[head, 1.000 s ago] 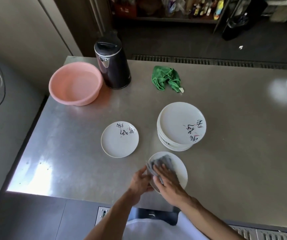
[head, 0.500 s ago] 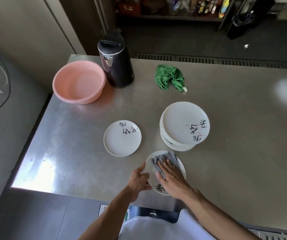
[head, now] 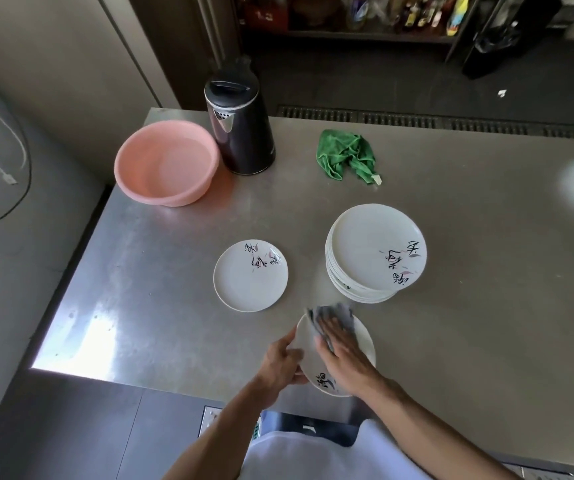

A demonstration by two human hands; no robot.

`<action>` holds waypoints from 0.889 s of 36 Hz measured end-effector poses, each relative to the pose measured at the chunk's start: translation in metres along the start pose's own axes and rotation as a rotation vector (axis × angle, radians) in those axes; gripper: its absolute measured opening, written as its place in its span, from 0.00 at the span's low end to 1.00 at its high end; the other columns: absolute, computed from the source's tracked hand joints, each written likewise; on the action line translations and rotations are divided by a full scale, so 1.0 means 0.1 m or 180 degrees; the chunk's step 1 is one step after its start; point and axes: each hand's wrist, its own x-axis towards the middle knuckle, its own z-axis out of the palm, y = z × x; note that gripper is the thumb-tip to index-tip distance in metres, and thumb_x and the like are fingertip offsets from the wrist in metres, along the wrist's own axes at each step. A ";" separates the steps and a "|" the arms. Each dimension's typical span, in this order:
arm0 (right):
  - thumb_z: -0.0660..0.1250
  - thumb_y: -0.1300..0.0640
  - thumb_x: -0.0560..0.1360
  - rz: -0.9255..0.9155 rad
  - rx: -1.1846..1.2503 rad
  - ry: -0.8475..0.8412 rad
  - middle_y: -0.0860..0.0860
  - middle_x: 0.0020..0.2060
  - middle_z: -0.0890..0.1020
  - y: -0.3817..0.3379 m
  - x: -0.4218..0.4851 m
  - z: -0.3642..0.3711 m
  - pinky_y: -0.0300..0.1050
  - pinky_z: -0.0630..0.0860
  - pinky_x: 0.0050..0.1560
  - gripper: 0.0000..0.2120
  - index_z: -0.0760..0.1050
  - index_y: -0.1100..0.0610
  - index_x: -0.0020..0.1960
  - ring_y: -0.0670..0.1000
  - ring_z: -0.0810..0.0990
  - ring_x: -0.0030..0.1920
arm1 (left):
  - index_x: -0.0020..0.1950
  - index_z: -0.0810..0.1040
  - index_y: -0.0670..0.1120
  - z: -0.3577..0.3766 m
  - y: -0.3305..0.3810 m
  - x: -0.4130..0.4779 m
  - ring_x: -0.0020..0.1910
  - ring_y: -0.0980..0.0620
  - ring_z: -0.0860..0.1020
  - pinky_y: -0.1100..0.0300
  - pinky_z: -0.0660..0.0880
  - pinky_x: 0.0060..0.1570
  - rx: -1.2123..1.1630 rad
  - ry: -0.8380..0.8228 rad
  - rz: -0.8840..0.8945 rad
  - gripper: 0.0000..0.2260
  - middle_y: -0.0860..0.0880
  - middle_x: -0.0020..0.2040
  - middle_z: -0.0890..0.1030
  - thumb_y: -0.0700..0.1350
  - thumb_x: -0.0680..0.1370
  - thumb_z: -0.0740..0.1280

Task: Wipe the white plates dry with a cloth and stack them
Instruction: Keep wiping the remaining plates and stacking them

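- The small round white plate is at the near edge of the brushed steel table, straight in front of the person and between both hands. Whether it lies on the table or is lifted off it cannot be told.
- Its face is plain and pale, with black brush lettering near the rim closest to the person. The lettering is partly covered by the wrist.
- The left hand grips the plate's left rim. Its thumb lies on the upper face and its fingers curl under the edge.
- The right hand lies flat on the plate with its fingers straight and close together. It presses a crumpled grey cloth against the far half of the face, and the cloth bunches out past the fingertips.
- A stack of larger round white plates stands just beyond and to the right of the held plate. The top one has the same black lettering with faint pink strokes near its right rim.
- A single round white plate lies flat to the left of the stack, apart from it. It has matching lettering on its far side.
- At the far left corner stands a round pink plastic basin, with a black electric kettle touching or just beside its right side.
- A crumpled green cloth lies right of the kettle, well apart from the plates.
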 end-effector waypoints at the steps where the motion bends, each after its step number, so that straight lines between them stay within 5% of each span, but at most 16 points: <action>1: 0.48 0.49 0.86 -0.0303 -0.0005 -0.0108 0.41 0.79 0.46 -0.04 0.00 0.01 0.43 0.39 0.79 0.24 0.47 0.47 0.80 0.43 0.42 0.80 | 0.70 0.76 0.53 0.01 0.00 0.00 0.44 0.47 0.86 0.57 0.82 0.41 -0.0008 -0.0031 -0.0014 0.24 0.42 0.49 0.85 0.32 0.81 0.56; 4: 0.48 0.46 0.86 -0.0494 -0.0312 -0.0403 0.40 0.79 0.45 0.03 -0.02 0.05 0.41 0.38 0.78 0.25 0.48 0.48 0.81 0.40 0.41 0.79 | 0.69 0.76 0.43 -0.01 -0.02 -0.02 0.47 0.43 0.85 0.55 0.83 0.43 -0.0038 -0.0041 -0.0046 0.18 0.35 0.58 0.83 0.32 0.83 0.58; 9: 0.45 0.44 0.85 0.0567 -0.1048 -0.0078 0.48 0.81 0.46 0.14 0.03 0.08 0.46 0.38 0.78 0.27 0.48 0.51 0.82 0.50 0.43 0.81 | 0.70 0.74 0.54 -0.02 -0.01 -0.06 0.51 0.39 0.85 0.47 0.84 0.52 0.0013 0.0073 0.0052 0.25 0.35 0.56 0.83 0.31 0.81 0.54; 13: 0.47 0.42 0.84 -0.0239 -0.0656 -0.0412 0.42 0.79 0.46 0.06 -0.05 0.23 0.32 0.29 0.71 0.28 0.50 0.50 0.81 0.43 0.41 0.79 | 0.64 0.78 0.45 0.01 -0.06 -0.01 0.51 0.40 0.86 0.52 0.84 0.45 -0.0102 0.0130 0.0049 0.13 0.36 0.56 0.84 0.36 0.85 0.57; 16: 0.46 0.41 0.84 -0.0099 -0.1044 -0.0208 0.41 0.78 0.43 0.10 -0.03 0.22 0.40 0.33 0.76 0.29 0.47 0.50 0.82 0.44 0.41 0.80 | 0.63 0.78 0.50 0.01 -0.09 -0.03 0.50 0.42 0.86 0.51 0.84 0.44 -0.0199 0.0201 0.0094 0.15 0.36 0.56 0.84 0.35 0.85 0.57; 20: 0.46 0.42 0.84 0.0615 -0.1363 0.0119 0.53 0.81 0.45 0.12 -0.04 0.21 0.48 0.37 0.78 0.31 0.46 0.56 0.82 0.50 0.42 0.81 | 0.67 0.69 0.50 0.07 -0.19 -0.02 0.48 0.40 0.84 0.43 0.84 0.48 -0.0676 0.0533 0.0017 0.20 0.35 0.58 0.80 0.30 0.81 0.55; 24: 0.47 0.43 0.84 0.0724 -0.1054 0.0264 0.55 0.81 0.48 0.10 -0.07 0.20 0.47 0.38 0.79 0.31 0.49 0.58 0.81 0.50 0.43 0.81 | 0.60 0.70 0.46 0.16 -0.26 0.00 0.49 0.44 0.80 0.48 0.82 0.44 -0.0835 0.0921 0.0149 0.15 0.40 0.55 0.80 0.32 0.78 0.59; 28: 0.49 0.46 0.85 0.0293 0.0190 0.0089 0.45 0.80 0.44 -0.03 -0.10 0.18 0.50 0.38 0.79 0.27 0.48 0.51 0.82 0.46 0.37 0.80 | 0.47 0.70 0.43 0.14 -0.25 0.06 0.41 0.49 0.75 0.53 0.76 0.41 -0.0803 0.1115 0.0154 0.13 0.43 0.43 0.75 0.45 0.66 0.66; 32: 0.48 0.45 0.85 -0.0309 0.0400 -0.0294 0.40 0.80 0.48 -0.16 -0.06 0.22 0.44 0.40 0.79 0.24 0.53 0.45 0.81 0.36 0.41 0.78 | 0.54 0.73 0.43 0.08 -0.32 0.07 0.40 0.46 0.84 0.54 0.82 0.41 -0.1024 0.0849 0.0159 0.12 0.42 0.42 0.84 0.44 0.74 0.71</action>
